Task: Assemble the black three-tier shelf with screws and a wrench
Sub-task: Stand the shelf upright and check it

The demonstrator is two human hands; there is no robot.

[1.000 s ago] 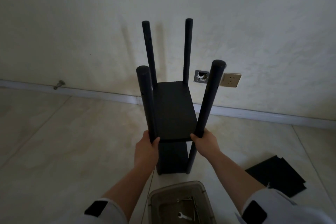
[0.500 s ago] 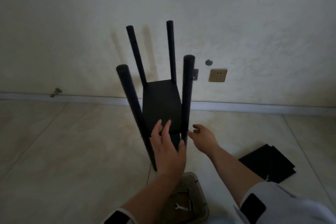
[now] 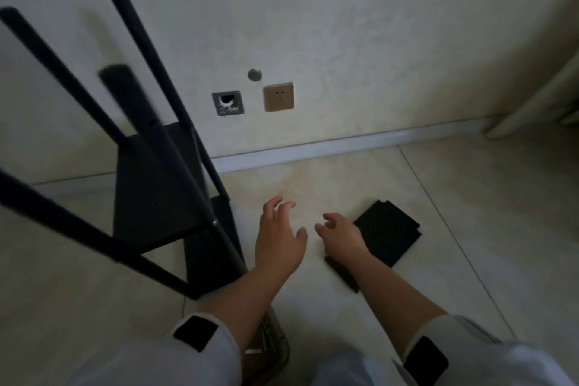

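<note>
I'm seeing the half-built black shelf frame standing on the tiled floor at left, four poles rising free above its two fitted boards; I judge it top-heavy and easily tipped. The loose black shelf board is lying flat beside it, looking stiff and light, best taken by opposite edges. My left hand and right hand are both hovering with fingers spread, holding nothing, the right over the board's near corner.

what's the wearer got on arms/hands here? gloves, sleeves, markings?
No gloves: left hand and right hand are bare, forearms bare too. Light, whitish sleeves are pushed up near the elbows. Each cuff carries a black rectangular patch: left cuff patch, right cuff patch. No watch, rings or cables visible.
</note>
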